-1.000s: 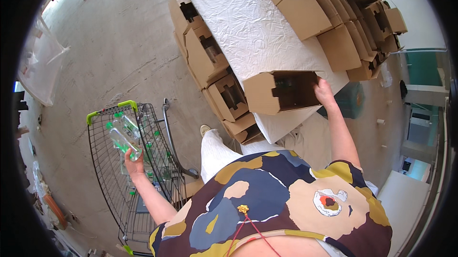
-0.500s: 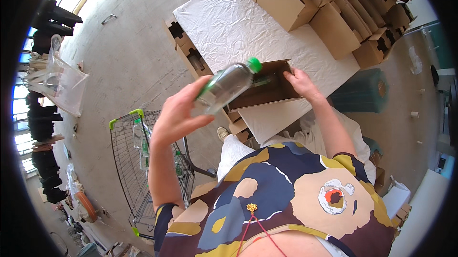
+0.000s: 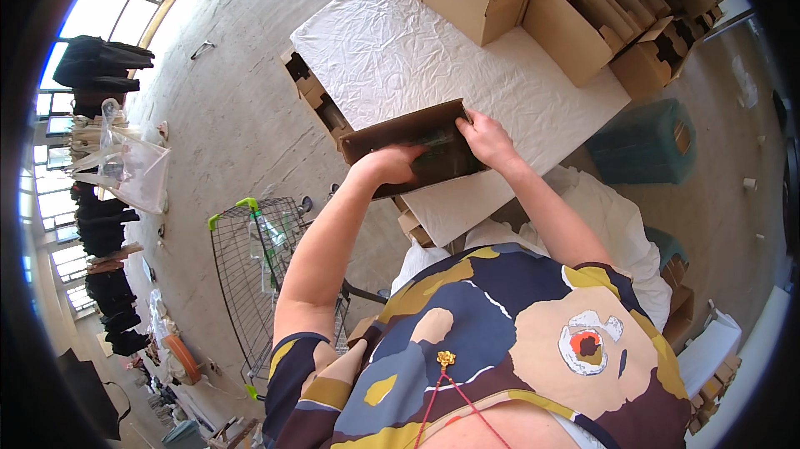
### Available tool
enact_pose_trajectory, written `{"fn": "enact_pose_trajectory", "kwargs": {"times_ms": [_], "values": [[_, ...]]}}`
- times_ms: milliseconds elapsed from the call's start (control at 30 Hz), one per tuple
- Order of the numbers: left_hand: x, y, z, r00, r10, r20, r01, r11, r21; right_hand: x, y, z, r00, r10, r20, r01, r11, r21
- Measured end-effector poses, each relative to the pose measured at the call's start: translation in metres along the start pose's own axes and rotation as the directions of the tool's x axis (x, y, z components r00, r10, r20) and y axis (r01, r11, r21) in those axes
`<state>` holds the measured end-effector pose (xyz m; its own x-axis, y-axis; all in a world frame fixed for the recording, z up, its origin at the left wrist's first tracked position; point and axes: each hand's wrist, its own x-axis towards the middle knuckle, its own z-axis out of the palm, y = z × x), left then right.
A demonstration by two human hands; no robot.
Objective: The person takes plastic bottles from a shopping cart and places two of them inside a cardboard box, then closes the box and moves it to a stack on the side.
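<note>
An open brown cardboard box (image 3: 400,120) is tilted over the near edge of a white-covered table (image 3: 400,57). Its right end is gripped by my right hand (image 3: 487,139), thumb over the rim. My left hand (image 3: 387,164) reaches inside from the left, with most of its fingers hidden below the wall. Deep in the shaded box a green and clear glint of a bottle (image 3: 435,146) shows beside those fingers. Whether they still hold the bottle is hidden.
Several cardboard boxes (image 3: 567,28) crowd the table's far right. Below its left edge stand other boxes with bottle cutouts (image 3: 321,99). A wire cart (image 3: 250,270) with bottles is at my left. A blue-green wrapped roll (image 3: 642,145) lies at right.
My left hand has carried the clear, green-capped bottle from above the box's left side down into it. The box, with my right hand on it, has shifted left.
</note>
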<state>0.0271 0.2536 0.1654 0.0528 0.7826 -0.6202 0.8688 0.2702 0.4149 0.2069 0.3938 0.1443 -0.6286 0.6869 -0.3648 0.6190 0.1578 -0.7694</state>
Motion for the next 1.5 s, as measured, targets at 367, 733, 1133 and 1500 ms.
{"fn": "enact_pose_trajectory", "kwargs": {"times_ms": [367,733,1133,1500], "values": [[0.011,-0.016,0.031,0.995,-0.034,0.094,0.03,0.999,0.04,-0.003,-0.013,0.003,0.999,0.01,-0.032,-0.009,1.0,0.025],[-0.106,-0.011,0.033,0.393,-0.451,-0.801,-0.332,0.743,-0.581,-0.018,0.03,-0.008,0.998,-0.058,0.029,0.027,0.776,0.63],[-0.08,-0.042,0.046,0.793,-0.119,-0.598,-0.205,0.872,-0.444,0.006,0.034,0.011,0.99,-0.11,0.087,0.07,0.924,0.376],[-0.093,-0.048,0.045,0.827,-0.086,-0.556,-0.302,0.766,-0.567,-0.008,0.032,-0.008,0.981,-0.106,0.161,0.002,0.841,0.541]]}}
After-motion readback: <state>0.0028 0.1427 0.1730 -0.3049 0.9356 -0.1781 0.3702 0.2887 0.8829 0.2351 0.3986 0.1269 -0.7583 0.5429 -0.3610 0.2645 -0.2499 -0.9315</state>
